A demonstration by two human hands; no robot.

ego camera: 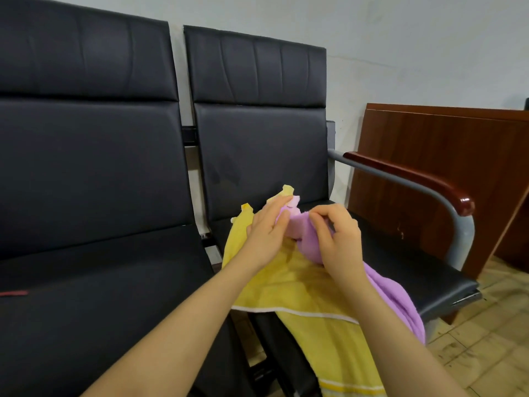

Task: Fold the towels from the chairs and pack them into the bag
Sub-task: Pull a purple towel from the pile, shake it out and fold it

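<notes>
A yellow towel [297,285] with a white stripe lies over the seat of the right black chair [400,270] and hangs off its front edge. On top of it lies a purple towel [395,299], bunched at the back and trailing down to the right. My left hand [266,233] pinches the purple towel's pale corner between thumb and fingers near the chair's back. My right hand [337,239] grips the bunched purple cloth just to the right of it. No bag is in view.
A second black chair [86,196] stands joined on the left, with a thin red strip [14,293] on its seat. The right chair has a grey armrest with a wooden cap [423,184]. A brown wooden desk panel [446,167] stands beside it on tiled floor.
</notes>
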